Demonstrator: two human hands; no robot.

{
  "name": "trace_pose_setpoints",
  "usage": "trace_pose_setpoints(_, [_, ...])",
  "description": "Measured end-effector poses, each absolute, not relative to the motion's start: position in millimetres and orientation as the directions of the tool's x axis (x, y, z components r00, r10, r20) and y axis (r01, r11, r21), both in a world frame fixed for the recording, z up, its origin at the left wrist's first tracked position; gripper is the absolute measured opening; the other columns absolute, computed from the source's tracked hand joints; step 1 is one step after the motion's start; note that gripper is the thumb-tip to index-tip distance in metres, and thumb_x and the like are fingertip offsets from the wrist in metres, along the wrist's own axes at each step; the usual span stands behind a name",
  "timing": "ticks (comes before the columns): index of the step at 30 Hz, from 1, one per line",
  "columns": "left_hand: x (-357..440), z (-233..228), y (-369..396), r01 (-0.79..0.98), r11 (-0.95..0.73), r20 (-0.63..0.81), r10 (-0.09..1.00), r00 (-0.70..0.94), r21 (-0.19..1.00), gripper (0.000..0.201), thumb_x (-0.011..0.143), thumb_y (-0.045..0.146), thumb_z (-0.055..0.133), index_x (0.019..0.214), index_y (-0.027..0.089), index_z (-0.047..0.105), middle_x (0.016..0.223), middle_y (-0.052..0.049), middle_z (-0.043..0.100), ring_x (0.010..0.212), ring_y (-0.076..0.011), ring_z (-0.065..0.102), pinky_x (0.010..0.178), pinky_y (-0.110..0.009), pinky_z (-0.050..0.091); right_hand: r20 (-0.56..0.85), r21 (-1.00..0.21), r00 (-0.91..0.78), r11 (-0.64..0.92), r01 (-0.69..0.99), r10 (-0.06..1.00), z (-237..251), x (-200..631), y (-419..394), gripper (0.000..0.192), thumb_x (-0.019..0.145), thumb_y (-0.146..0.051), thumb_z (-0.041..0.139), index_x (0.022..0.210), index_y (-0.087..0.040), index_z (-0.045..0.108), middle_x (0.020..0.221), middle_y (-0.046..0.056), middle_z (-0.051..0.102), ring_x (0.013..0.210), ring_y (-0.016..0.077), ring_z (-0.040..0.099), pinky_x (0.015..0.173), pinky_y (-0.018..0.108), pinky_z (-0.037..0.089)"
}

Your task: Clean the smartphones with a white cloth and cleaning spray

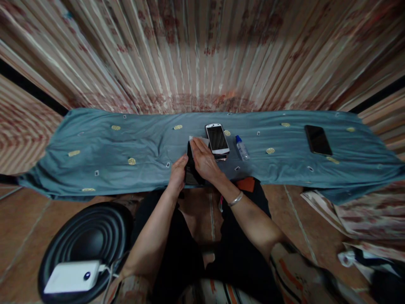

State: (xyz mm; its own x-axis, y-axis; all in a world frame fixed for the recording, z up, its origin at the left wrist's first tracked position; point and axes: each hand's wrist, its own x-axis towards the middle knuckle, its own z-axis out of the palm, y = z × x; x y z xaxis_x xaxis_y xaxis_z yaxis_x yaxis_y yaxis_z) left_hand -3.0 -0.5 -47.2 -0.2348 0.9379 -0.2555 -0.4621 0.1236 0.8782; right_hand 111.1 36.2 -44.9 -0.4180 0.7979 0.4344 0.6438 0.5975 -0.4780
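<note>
A black phone (193, 177) lies near the front edge of the cloth-covered table, its upper part hidden under my right hand. My left hand (177, 172) grips its left edge, with the thumb along the side. Fingers together and stretched forward, my right hand (204, 160) presses a white wipe (191, 138) against the phone's surface. Just right of that hand, a white phone (217, 139) with a dark screen rests on top of other phones. Beside this stack lies a small clear bottle with a blue cap (241, 147).
Teal patterned cloth (148, 143) covers the narrow table. Another dark phone (318, 140) lies at the right. Pleated curtain (202, 59) hangs behind. At lower left, a white power bank (72, 276) with a cable sits on a black ringed round object (85, 219).
</note>
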Motion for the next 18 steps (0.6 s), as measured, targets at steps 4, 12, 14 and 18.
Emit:
trace_pose_setpoints(4, [-2.1,-48.3,0.1,-0.441,0.133,-0.267,0.928,-0.258,0.888,0.020,0.066,0.036,0.078,0.077,0.020,0.072,0.088,-0.003,0.077,0.114,-0.0256,0.064,0.105,-0.038,0.044,0.425,-0.497,-0.434,0.606,0.622,0.794,-44.1,110.9,36.5,0.054,0.094,-0.013,0.031,0.147,-0.006,0.041,0.153,0.019,0.042,0.147,0.0260,0.031,0.121,0.051,0.029])
trace_pose_setpoints(12, [-5.9,-49.3,0.0,-0.415,0.133,-0.241,0.946,-0.219,0.900,0.038,0.062,0.048,0.080,0.084,0.018,0.074,0.092,-0.005,0.077,0.111,-0.0257,0.065,0.107,-0.039,0.042,0.400,-0.477,-0.479,0.624,0.619,0.781,-43.2,109.2,32.2,0.054,0.094,-0.010,0.032,0.147,-0.006,0.041,0.153,0.019,0.041,0.147,0.0251,0.029,0.121,0.050,0.028])
trace_pose_setpoints(14, [-6.8,-50.9,0.6,-0.425,0.148,-0.255,0.944,-0.208,0.893,0.040,0.065,0.050,0.078,0.087,0.016,0.074,0.093,-0.006,0.077,0.111,-0.0259,0.066,0.105,-0.039,0.044,0.400,-0.472,-0.483,0.627,0.620,0.779,-43.3,108.7,30.7,0.054,0.093,-0.009,0.032,0.146,-0.005,0.042,0.153,0.019,0.041,0.147,0.0252,0.029,0.122,0.050,0.028])
trace_pose_setpoints(18, [-6.9,-54.9,2.5,-0.475,0.141,-0.269,0.940,-0.212,0.869,0.042,0.071,0.051,0.074,0.090,0.014,0.074,0.096,-0.008,0.077,0.112,-0.0258,0.065,0.101,-0.036,0.047,0.412,-0.465,-0.494,0.643,0.609,0.766,-43.8,107.7,27.7,0.054,0.092,-0.008,0.032,0.144,-0.004,0.043,0.152,0.020,0.042,0.147,0.0248,0.030,0.121,0.048,0.029])
